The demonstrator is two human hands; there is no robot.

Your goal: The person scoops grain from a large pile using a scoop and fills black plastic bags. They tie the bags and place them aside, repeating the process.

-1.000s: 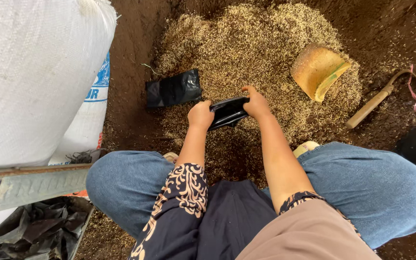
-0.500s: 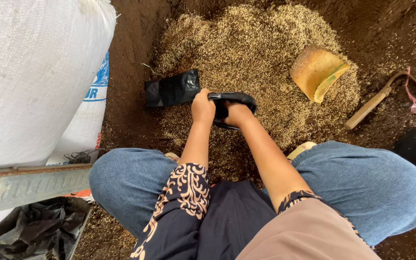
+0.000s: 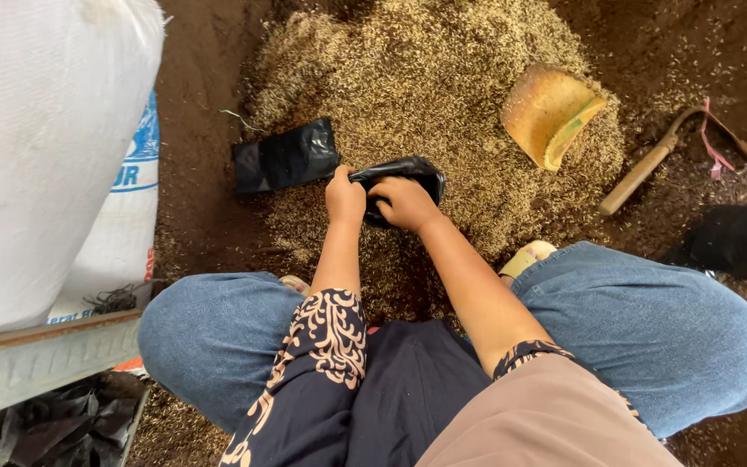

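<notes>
Both hands met at a small black plastic bag (image 3: 404, 173) lying on the heap of husks (image 3: 443, 95) in front of the person's knees. The left hand (image 3: 345, 197) pinched its near rim, and the right hand (image 3: 405, 203) gripped the crinkled mouth beside it. Just left lay a flat, glossy black bag (image 3: 285, 156). Farther right, a curved yellow scoop (image 3: 549, 114) sat on the pale, grainy heap, and a wooden-handled tool (image 3: 650, 164) rested on the dark soil.
</notes>
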